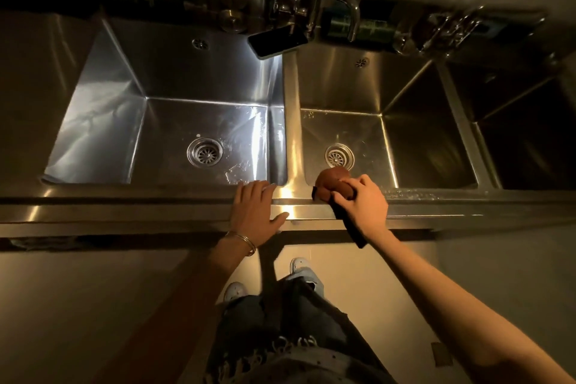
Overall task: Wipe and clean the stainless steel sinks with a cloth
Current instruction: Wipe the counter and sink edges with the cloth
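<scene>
Three stainless steel basins lie side by side: the left sink (103,97), the middle sink (420,146) and a dark right sink (530,140). My right hand (363,204) grips a bunched reddish-brown cloth (332,179) on the front rim (436,196) of the middle sink, near the divider (293,121). A dark end of the cloth hangs below the hand over the counter's front edge. My left hand (254,209) rests flat with spread fingers on the front rim at the left sink's near right corner.
A phone (276,40) lies at the back of the divider and throws light into the left sink. Faucets (330,6) and valves stand along the back ledge. Each lit basin has a round drain (204,151). My legs and shoes are below the counter edge.
</scene>
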The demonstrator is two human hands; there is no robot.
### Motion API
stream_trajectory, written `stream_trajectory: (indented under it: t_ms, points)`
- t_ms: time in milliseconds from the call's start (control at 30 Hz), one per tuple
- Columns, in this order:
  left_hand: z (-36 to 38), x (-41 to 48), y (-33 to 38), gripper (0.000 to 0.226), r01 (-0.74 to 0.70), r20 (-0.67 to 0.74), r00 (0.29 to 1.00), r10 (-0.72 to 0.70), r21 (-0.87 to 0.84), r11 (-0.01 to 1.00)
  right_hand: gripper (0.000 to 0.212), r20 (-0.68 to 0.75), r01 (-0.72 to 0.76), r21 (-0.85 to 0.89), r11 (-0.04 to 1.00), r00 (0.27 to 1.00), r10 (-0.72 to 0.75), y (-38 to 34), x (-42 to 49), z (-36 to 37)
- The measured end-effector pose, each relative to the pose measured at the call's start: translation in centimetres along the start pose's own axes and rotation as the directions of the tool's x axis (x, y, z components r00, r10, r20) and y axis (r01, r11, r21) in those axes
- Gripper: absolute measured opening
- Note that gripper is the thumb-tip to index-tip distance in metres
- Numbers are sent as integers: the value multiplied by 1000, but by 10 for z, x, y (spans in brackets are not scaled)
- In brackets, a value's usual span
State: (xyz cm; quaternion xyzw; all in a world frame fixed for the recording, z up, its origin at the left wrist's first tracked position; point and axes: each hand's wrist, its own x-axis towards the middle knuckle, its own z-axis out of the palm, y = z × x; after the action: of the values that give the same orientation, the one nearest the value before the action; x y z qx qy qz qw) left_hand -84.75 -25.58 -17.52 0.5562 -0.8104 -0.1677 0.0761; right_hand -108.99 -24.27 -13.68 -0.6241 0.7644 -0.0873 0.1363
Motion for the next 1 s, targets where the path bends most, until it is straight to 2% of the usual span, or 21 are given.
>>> stream_trajectory:
  t_ms: [133,233,367,500,633,700,867,1000]
  points:
    - [7,6,20,66,-28,7,1000,28,10,1000,36,56,105,23,994,993,-106,-27,0,12]
    - [14,10,34,68,-26,-3,1000,26,-2,1000,36,85,97,35,995,991,-100,-6,3,1]
    - [23,18,56,69,-10,-4,1000,10,-22,1000,33,12,-28,20,999,1000,28,71,1,-26]
    - [30,28,89,73,-42,27,999,41,18,999,34,-42,-207,-10,978,977,207,162,7,-61]
    - [39,34,125,75,-17,27,1000,16,11,1000,37,-67,-278,-1,961,959,277,193,12,-74]
    - [45,39,139,76,7,28,1000,-7,17,1000,34,-78,-247,35,968,965,249,181,9,-67]
    - [55,55,170,76,-5,51,999,1,79,997,36,-16,-66,102,993,998,68,131,5,-43]
    - [54,59,179,76,14,38,999,-18,86,996,38,36,11,131,991,999,-16,153,13,-53]
